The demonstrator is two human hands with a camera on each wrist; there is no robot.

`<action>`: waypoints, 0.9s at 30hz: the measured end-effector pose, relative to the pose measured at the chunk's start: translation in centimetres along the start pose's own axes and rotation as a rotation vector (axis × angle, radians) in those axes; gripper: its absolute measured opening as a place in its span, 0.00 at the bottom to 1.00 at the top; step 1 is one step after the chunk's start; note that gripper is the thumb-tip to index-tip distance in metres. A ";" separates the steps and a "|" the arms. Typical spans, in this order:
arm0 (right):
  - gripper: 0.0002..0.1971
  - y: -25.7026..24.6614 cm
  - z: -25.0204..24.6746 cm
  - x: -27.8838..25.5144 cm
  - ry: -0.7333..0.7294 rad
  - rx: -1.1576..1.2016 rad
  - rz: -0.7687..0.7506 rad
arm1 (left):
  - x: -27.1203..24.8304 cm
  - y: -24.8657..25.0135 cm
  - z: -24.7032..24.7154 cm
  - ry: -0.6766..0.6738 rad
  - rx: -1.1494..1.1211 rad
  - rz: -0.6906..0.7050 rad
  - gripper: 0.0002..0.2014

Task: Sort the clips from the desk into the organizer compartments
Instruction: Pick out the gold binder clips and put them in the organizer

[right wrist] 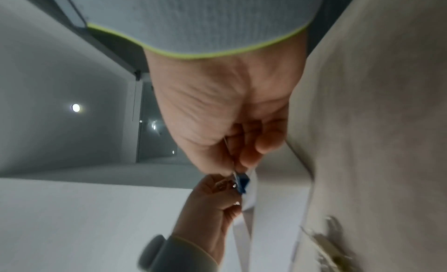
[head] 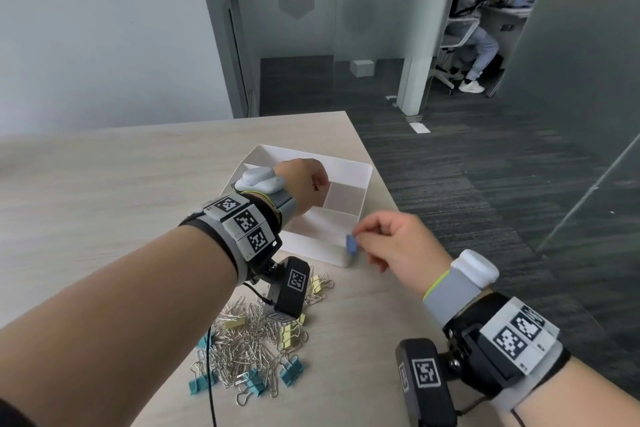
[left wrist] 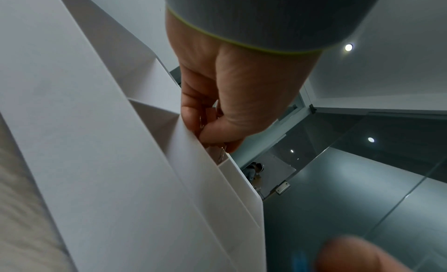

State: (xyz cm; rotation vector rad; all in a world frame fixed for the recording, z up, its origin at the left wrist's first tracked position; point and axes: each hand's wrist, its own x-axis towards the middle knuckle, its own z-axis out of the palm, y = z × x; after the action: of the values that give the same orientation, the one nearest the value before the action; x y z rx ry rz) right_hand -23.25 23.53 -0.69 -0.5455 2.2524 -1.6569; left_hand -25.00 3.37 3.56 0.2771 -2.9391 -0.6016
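The white organizer (head: pixel 349 168) sits near the desk's right edge; the compartments I can see hold nothing. My left hand (head: pixel 320 184) hovers over its middle, and in the left wrist view thumb and fingers pinch a few silver paper clips (left wrist: pixel 221 152) just above a divider. My right hand (head: pixel 360 236) pinches a blue binder clip (head: pixel 351 245) by its wire handles at the organizer's near right corner; the same clip (right wrist: pixel 241 181) shows blurred in the right wrist view. The loose pile of paper clips (head: pixel 242 350) lies on the desk in front of the organizer.
Yellow binder clips (head: pixel 317 282) and teal binder clips (head: pixel 290 369) are mixed into the pile, and a black cable (head: pixel 209 374) crosses it. The desk edge (head: pixel 388 184) runs just right of the organizer. A person sits far off behind a glass wall.
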 end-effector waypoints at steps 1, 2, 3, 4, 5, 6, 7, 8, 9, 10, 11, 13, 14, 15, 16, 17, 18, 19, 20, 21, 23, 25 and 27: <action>0.08 -0.4 -0.2 0.5 0.063 0.026 -0.025 | 0.1 -0.1 0.0 -0.003 -0.009 -0.011 0.08; 0.07 -0.8 -0.4 1.1 0.122 0.035 -0.045 | 0.2 -0.1 0.0 -0.021 -0.016 -0.024 0.08; 0.06 -1.2 -0.5 1.8 0.167 0.028 -0.062 | 0.2 -0.2 -0.1 -0.044 -0.028 -0.034 0.09; 0.06 -1.3 -0.5 2.5 0.198 0.007 -0.070 | 0.3 -0.2 -0.1 -0.064 -0.044 -0.047 0.10; 0.07 -1.4 -0.5 3.3 0.215 -0.025 -0.071 | 0.2 -0.2 -0.2 -0.081 -0.063 -0.062 0.10; 0.07 -1.4 -0.5 4.0 0.224 -0.062 -0.071 | 0.2 -0.1 -0.3 -0.093 -0.080 -0.071 0.09; 0.08 -1.3 -0.5 4.7 0.228 -0.101 -0.073 | 0.2 -0.1 -0.3 -0.100 -0.092 -0.072 0.09; 0.09 -1.2 -0.4 5.2 0.230 -0.146 -0.082 | 0.3 0.0 -0.3 -0.107 -0.095 -0.070 0.10; 0.10 -1.1 -0.2 5.7 0.229 -0.203 -0.092 | 0.4 -0.2 -0.2 -0.110 -0.093 -0.064 0.11; 0.10 -1.1 -0.1 6.1 0.226 -0.272 -0.102 | 0.5 -0.4 -0.1 -0.111 -0.084 -0.062 0.11; 0.10 -1.2 0.0 6.3 0.218 -0.348 -0.109 | 0.6 -0.5 0.0 -0.106 -0.076 -0.055 0.10; 0.10 -1.4 0.3 6.5 0.182 -0.482 -0.119 | 0.5 -0.4 0.2 -0.082 -0.031 -0.024 0.09; 0.10 -1.4 0.4 6.6 0.160 -0.529 -0.122 | 0.5 -0.4 0.3 -0.073 0.011 -0.006 0.09; 0.10 -1.4 0.4 6.6 0.140 -0.560 -0.127 | 0.5 -0.4 0.4 -0.071 0.050 0.017 0.11; 0.10 -1.4 0.4 6.6 0.124 -0.577 -0.132 | 0.5 -0.5 0.6 -0.071 0.074 0.040 0.14; 0.11 -1.4 0.4 6.5 0.116 -0.582 -0.137 | 0.6 -0.6 0.6 -0.064 0.083 0.059 0.17; 0.11 -1.3 0.3 6.5 0.118 -0.573 -0.143 | 0.6 -0.7 0.6 -0.053 0.089 0.071 0.19; 0.11 -1.2 0.3 6.3 0.129 -0.552 -0.155 | 0.8 -0.8 0.6 -0.040 0.100 0.082 0.19; 0.11 -1.0 0.2 6.2 0.146 -0.524 -0.171 | 0.9 -0.9 0.5 -0.030 0.108 0.092 0.19; 0.10 -0.9 0.2 6.0 0.164 -0.494 -0.189 | 1.0 -0.9 0.6 -0.023 0.115 0.101 0.19; 0.08 -0.6 0.0 5.8 0.188 -0.444 -0.221 | 1.1 -1.1 0.8 -0.018 0.111 0.101 0.17; 0.07 -0.3 -0.2 5.7 0.192 -0.421 -0.236 | 1.0 -1.2 1.0 0.003 0.064 0.077 0.14; 0.07 0.0 -0.3 5.5 0.186 -0.419 -0.237 | 0.9 -1.4 1.1 0.005 0.030 0.071 0.12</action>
State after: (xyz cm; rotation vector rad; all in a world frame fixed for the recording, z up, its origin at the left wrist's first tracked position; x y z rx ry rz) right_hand -28.30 21.25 -0.66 -0.8112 2.7897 -1.3801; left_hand -25.80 2.39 2.07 0.1765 -2.9410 -0.5470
